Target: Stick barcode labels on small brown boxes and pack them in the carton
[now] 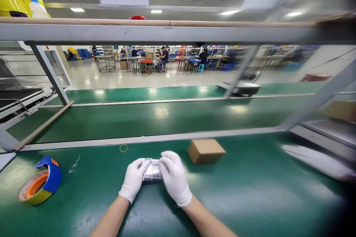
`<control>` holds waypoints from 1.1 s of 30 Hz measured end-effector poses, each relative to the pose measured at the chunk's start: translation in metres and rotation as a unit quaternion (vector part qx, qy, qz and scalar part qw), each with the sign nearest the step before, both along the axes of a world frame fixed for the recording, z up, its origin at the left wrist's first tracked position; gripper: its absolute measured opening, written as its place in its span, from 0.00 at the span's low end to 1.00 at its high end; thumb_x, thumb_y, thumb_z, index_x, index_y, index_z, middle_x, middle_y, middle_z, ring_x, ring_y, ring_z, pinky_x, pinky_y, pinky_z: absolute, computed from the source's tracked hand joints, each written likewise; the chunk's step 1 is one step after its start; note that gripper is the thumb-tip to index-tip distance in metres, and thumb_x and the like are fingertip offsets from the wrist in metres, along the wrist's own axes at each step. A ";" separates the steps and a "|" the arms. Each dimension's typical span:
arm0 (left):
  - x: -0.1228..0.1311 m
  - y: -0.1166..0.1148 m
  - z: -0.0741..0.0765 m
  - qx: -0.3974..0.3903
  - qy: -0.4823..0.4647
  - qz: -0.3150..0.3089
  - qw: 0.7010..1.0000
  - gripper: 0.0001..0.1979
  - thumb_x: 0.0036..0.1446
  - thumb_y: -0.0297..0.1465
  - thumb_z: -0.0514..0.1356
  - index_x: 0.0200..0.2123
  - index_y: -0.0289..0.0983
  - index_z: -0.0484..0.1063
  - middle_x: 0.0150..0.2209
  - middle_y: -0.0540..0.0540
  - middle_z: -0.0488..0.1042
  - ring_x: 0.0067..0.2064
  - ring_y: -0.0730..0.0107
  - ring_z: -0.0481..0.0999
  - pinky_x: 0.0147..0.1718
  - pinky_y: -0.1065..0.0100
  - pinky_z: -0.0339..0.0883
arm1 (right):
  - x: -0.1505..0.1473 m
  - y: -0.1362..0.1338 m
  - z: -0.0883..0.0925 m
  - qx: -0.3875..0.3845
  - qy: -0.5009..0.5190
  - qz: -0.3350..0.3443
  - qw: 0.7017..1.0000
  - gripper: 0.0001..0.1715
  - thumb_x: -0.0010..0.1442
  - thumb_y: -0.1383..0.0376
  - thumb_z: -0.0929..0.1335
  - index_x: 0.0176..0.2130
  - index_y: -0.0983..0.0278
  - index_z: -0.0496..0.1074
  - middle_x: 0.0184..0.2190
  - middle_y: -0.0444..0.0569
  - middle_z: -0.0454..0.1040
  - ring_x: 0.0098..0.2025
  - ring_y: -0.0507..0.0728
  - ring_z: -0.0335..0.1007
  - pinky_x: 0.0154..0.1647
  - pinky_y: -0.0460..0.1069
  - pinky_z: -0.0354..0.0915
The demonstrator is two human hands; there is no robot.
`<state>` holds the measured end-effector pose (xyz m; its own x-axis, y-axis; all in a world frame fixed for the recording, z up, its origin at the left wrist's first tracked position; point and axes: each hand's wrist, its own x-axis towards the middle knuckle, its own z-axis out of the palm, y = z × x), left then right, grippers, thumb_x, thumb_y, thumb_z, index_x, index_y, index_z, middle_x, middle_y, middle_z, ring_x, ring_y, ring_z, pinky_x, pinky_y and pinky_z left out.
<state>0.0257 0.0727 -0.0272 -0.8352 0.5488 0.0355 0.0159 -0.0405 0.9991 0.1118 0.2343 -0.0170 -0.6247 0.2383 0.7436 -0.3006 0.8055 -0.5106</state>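
A small silvery package [152, 171] with printed marks lies between my two white-gloved hands, low in the middle of the view. My left hand [134, 179] grips its left end, thumb on top. Fingers of my right hand [174, 177] are closed on the right end and upper edge. The underside of the package is hidden. To the right of my right hand sits a closed brown cardboard box [206, 151] on the green tabletop [236, 200].
A tape roll in a blue dispenser [52, 176] stands at the left. A yellow rubber band [124, 148] lies beyond my hands. A blurred white object [317, 159] is at the right. A metal shelf beam [167, 34] crosses overhead. People sit at far benches.
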 end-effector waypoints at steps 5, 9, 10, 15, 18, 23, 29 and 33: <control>0.005 0.005 -0.006 0.023 -0.016 -0.018 0.999 0.20 0.61 0.46 0.66 0.45 0.35 0.81 0.46 0.40 0.83 0.48 0.54 0.81 0.50 0.60 0.74 | 0.003 -0.006 0.002 -0.021 -0.012 0.015 1.000 0.21 0.70 0.72 0.65 0.57 0.56 0.73 0.46 0.52 0.74 0.50 0.62 0.71 0.53 0.59 0.73; 0.008 0.008 -0.009 0.036 -0.033 -0.048 0.998 0.20 0.60 0.46 0.67 0.45 0.35 0.81 0.46 0.39 0.83 0.47 0.54 0.82 0.49 0.58 0.76 | 0.002 -0.007 -0.002 -0.045 -0.027 0.017 0.998 0.30 0.67 0.73 0.64 0.65 0.55 0.68 0.42 0.50 0.75 0.46 0.60 0.74 0.47 0.55 0.76; 0.008 0.008 -0.009 0.037 -0.033 -0.053 0.997 0.20 0.59 0.46 0.67 0.45 0.35 0.81 0.45 0.39 0.83 0.47 0.54 0.82 0.48 0.58 0.76 | 0.001 -0.006 -0.003 -0.046 -0.028 0.016 0.998 0.31 0.66 0.74 0.64 0.64 0.55 0.68 0.42 0.49 0.75 0.46 0.60 0.74 0.47 0.55 0.76; 0.007 0.007 -0.006 0.031 -0.029 -0.058 0.997 0.19 0.59 0.45 0.68 0.43 0.35 0.82 0.45 0.39 0.83 0.46 0.55 0.81 0.48 0.60 0.75 | 0.000 -0.005 -0.005 -0.047 -0.028 0.018 0.998 0.29 0.67 0.73 0.64 0.63 0.54 0.69 0.40 0.48 0.75 0.45 0.60 0.74 0.49 0.57 0.74; 0.008 0.006 -0.003 0.035 -0.037 -0.064 0.997 0.19 0.59 0.45 0.67 0.44 0.35 0.82 0.45 0.39 0.83 0.46 0.55 0.81 0.48 0.60 0.75 | 0.000 -0.005 -0.005 -0.044 -0.034 0.025 0.998 0.28 0.68 0.72 0.64 0.63 0.54 0.69 0.40 0.48 0.75 0.45 0.61 0.73 0.50 0.57 0.73; 0.010 0.007 0.001 0.051 -0.054 -0.075 0.994 0.20 0.59 0.45 0.67 0.45 0.34 0.82 0.45 0.38 0.84 0.46 0.54 0.82 0.47 0.59 0.75 | 0.000 -0.005 -0.006 -0.026 -0.014 0.031 0.999 0.27 0.69 0.73 0.64 0.63 0.54 0.68 0.41 0.47 0.75 0.46 0.61 0.72 0.49 0.57 0.71; 0.008 0.004 0.003 0.058 -0.059 -0.095 0.992 0.21 0.56 0.43 0.70 0.46 0.33 0.80 0.47 0.38 0.83 0.48 0.54 0.82 0.50 0.60 0.74 | 0.000 -0.005 -0.002 0.001 -0.012 0.029 0.999 0.28 0.70 0.72 0.64 0.64 0.51 0.68 0.38 0.45 0.75 0.45 0.61 0.72 0.51 0.58 0.69; 0.008 0.001 0.005 0.048 -0.074 -0.123 0.989 0.28 0.48 0.36 0.75 0.52 0.33 0.78 0.45 0.39 0.83 0.43 0.56 0.82 0.45 0.61 0.75 | 0.000 -0.005 0.003 0.037 -0.033 0.026 0.998 0.28 0.71 0.72 0.63 0.65 0.52 0.67 0.37 0.45 0.75 0.46 0.61 0.71 0.54 0.60 0.66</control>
